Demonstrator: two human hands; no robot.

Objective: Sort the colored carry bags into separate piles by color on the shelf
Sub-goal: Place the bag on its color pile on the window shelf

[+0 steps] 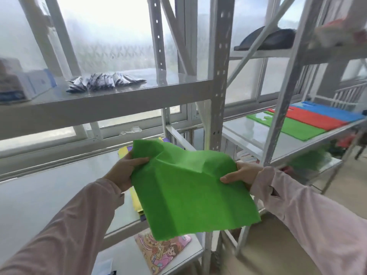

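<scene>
A: Which step?
B: Mid-sort, I'd say: bag picked, not yet placed. Green bag (184, 195) hangs spread btw both hands; left hand (123, 173) pinches its left edge, right hand (240, 174) grips the right edge, hands well apart.
A: Next?
B: Prob. up & right of the right hand, flat onto the green pile (294, 127), beside the red pile (313, 119).

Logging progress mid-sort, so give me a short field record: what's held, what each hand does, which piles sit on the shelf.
held: green bag, in the air, creased
left hand: grips the bag's left edge
right hand: grips the bag's right edge
piles: green pile, red pile, blue pile, side by side on the right shelf
unsorted: yellow bag on the near shelf, partly behind the held bag
likely next: probably onto the green pile
</scene>
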